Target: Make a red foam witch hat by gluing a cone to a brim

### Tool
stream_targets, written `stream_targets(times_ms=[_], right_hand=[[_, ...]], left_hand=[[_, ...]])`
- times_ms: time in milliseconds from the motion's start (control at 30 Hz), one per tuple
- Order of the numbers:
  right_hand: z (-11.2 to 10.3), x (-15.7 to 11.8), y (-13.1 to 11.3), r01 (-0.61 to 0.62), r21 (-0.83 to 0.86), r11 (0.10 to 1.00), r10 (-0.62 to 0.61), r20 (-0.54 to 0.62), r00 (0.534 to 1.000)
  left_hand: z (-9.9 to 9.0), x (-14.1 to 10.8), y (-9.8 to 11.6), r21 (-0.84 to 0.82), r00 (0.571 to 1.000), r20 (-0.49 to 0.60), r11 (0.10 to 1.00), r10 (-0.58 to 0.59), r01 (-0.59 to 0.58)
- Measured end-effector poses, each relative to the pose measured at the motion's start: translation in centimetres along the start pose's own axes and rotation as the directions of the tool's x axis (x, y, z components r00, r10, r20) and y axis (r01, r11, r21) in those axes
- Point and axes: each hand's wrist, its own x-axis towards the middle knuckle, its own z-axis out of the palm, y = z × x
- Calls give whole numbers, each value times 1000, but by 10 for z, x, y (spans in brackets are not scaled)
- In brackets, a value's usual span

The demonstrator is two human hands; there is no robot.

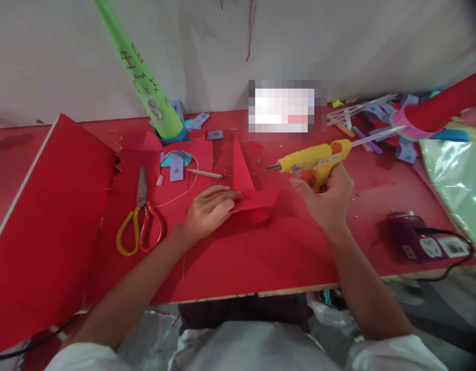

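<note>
My right hand [330,198] is wrapped round the handle of a yellow glue gun [307,158], its metal tip pointing left and a clear glue stick coming out of its back. My left hand [210,208] has its fingers together on a folded red paper piece [257,201] in the middle of the table. From that piece a pointed red triangle [241,167] extends toward the wall. The glue gun's tip is apart from the red paper, to its upper right.
Scissors [143,219] lie left of my left hand, near a large red board [48,232]. A green cone [156,98] stands behind. At right are a red cone [442,111], clear sticks [361,109] and a purple box [411,239] with a black cable. A pencil [204,173] lies mid-table.
</note>
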Motion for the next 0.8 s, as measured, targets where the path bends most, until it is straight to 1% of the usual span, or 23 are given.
stream_targets(times_ms=[67,133,200,267,333,400,467,567,700,800], right_hand=[[1,-2,0,16,0,1000,-16,11,1000],[2,-5,1,28,-3,1000,-27,30,999],[3,-8,2,31,-10,999,-30,62,998],[4,-11,3,40,-27,999,-38,83,996],[6,-12,4,69,-61,996,-63,92,994],[8,-14,5,120,-110,987,-110,93,989],[10,-14,6,174,-168,970,-159,97,982],[11,-18,9,224,-251,942,-203,106,973],[8,-27,19,249,-312,917,-238,75,968],[6,-31,32,263,-379,887,-262,54,963]], left_hand=[[-4,0,-5,104,999,-9,993,-46,46],[-9,0,-9,232,996,-25,968,-91,94],[-14,-2,-11,333,990,-64,933,-123,138],[-17,-3,-13,382,982,-119,905,-150,184],[-18,-3,-12,382,966,-161,890,-202,250],[-17,-2,-10,351,944,-184,878,-275,324],[-16,-1,-7,308,925,-200,875,-324,374],[-16,2,-2,270,922,-223,888,-318,372],[-21,5,3,321,924,-212,871,-317,372],[-23,7,6,336,941,-209,884,-268,326]])
